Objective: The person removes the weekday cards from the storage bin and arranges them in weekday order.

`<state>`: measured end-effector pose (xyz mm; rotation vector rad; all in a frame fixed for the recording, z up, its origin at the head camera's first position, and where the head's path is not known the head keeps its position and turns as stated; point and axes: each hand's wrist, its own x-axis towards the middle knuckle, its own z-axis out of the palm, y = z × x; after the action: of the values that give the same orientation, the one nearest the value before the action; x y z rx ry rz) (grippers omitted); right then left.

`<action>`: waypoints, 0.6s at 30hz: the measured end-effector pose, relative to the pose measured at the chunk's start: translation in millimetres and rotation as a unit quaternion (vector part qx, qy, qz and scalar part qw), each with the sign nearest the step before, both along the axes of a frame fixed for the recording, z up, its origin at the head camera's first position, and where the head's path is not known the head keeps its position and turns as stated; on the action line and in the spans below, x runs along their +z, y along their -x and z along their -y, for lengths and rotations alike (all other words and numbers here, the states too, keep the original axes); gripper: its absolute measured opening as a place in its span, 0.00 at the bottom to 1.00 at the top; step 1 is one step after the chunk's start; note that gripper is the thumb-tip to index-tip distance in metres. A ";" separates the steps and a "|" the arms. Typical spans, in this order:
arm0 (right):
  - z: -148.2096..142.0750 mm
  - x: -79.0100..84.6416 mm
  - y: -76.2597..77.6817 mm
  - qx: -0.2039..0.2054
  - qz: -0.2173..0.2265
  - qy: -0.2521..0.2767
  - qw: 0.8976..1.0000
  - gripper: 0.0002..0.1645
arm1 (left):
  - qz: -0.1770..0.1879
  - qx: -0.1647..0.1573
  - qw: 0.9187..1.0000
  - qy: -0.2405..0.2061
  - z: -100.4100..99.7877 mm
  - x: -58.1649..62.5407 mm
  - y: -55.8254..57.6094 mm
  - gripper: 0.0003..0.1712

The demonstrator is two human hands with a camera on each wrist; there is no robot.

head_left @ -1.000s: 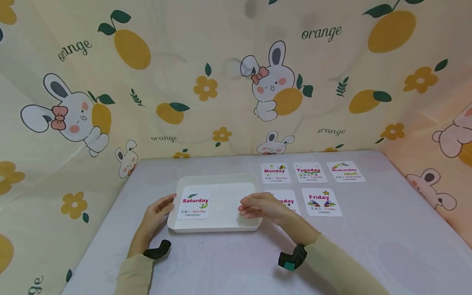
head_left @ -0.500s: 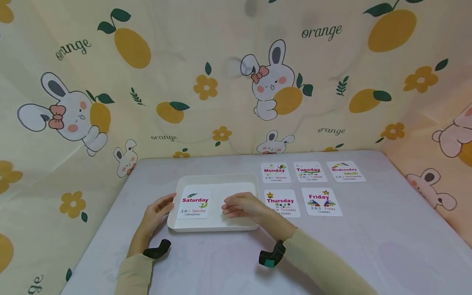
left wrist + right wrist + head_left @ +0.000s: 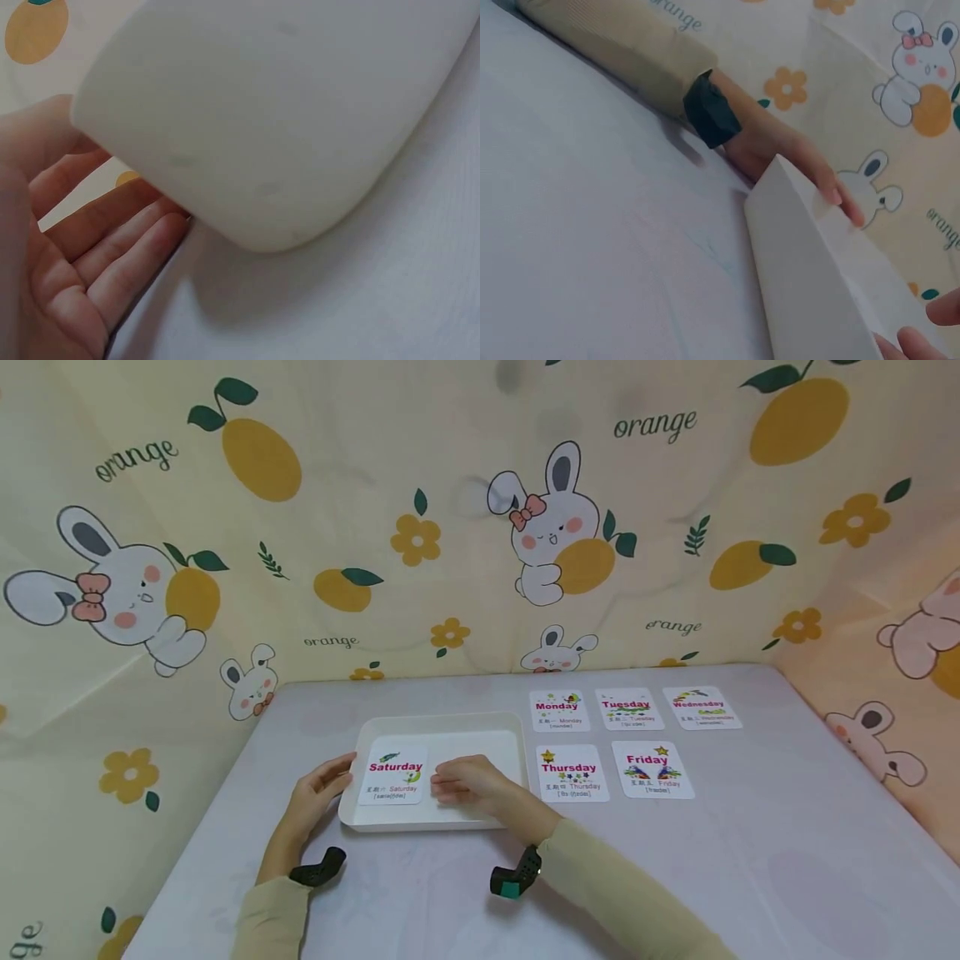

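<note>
In the head view, my left hand (image 3: 318,789) rests against the left side of a shallow white tray (image 3: 465,821). Its fingers are loosely extended along the tray wall, as the left wrist view also shows with the hand (image 3: 82,277) beside the tray's side (image 3: 262,112). A white card reading "Saturday" (image 3: 393,777) lies at the tray's left end. Over the tray hovers my right hand (image 3: 480,789), nothing between its relaxed fingers, fingertips just right of the card. At the lower right of the right wrist view, only the right fingertips (image 3: 915,341) appear, by the tray wall (image 3: 795,277).
Right of the tray lie two rows of cards: Monday (image 3: 559,712), Tuesday (image 3: 628,710) and Wednesday (image 3: 701,707) behind, Thursday (image 3: 572,774) and Friday (image 3: 652,770) in front. A bunny-and-orange printed cloth (image 3: 450,460) hangs around the pale table (image 3: 420,893).
My right hand has moved left across the tray toward the Saturday card, uncovering the Thursday card. The left hand stays at the tray's left side, and the tray and cards look unmoved.
</note>
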<state>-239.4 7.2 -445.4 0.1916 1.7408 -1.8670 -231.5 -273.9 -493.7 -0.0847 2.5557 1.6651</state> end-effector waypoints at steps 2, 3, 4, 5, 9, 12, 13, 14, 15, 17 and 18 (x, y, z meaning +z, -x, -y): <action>3.7 -1.7 1.2 -0.010 0.003 -0.004 1.000 0.20 | 0.000 0.000 1.000 0.000 0.1 0.1 -0.2 0.28; 5.4 -2.3 1.8 -0.016 0.006 -0.005 1.000 0.20 | 0.000 -0.001 1.000 0.000 0.1 0.2 -0.3 0.28; 6.9 -2.7 2.1 -0.022 0.009 -0.006 1.000 0.20 | 0.001 -0.001 1.000 0.000 0.2 0.4 -0.7 0.28; 8.3 -3.3 2.3 -0.026 0.009 -0.007 1.000 0.20 | 0.001 -0.001 1.000 0.001 0.3 0.5 -1.0 0.28; 13.9 -3.9 3.9 -0.045 0.017 -0.007 0.999 0.21 | 0.004 0.000 1.000 0.000 0.6 1.6 -1.7 0.28; 18.2 -3.4 5.6 -0.056 0.026 -0.002 0.998 0.21 | 0.002 -0.002 1.000 0.001 1.0 2.2 -1.6 0.28; 19.6 -3.0 5.9 -0.059 0.027 -0.001 0.998 0.21 | 0.001 -0.003 1.000 0.000 1.0 2.4 -1.5 0.28; 20.9 -2.7 6.4 -0.064 0.031 0.001 0.997 0.21 | 0.000 -0.004 1.000 0.000 1.1 2.3 -1.3 0.28; 22.0 -2.3 6.7 -0.068 0.035 0.001 0.997 0.21 | 0.000 -0.005 1.000 -0.001 1.1 2.3 -1.2 0.28; 23.7 -2.4 7.5 -0.078 0.043 0.003 0.996 0.21 | -0.001 -0.005 1.000 -0.003 1.0 2.0 -1.1 0.28; 24.2 -2.7 7.9 -0.082 0.047 0.004 0.996 0.21 | -0.002 -0.005 1.000 -0.002 1.0 1.8 -1.1 0.28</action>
<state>-247.3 -17.0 -448.1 0.4229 1.6972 -1.9468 -230.4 -275.0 -491.9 -0.0683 2.5509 1.6683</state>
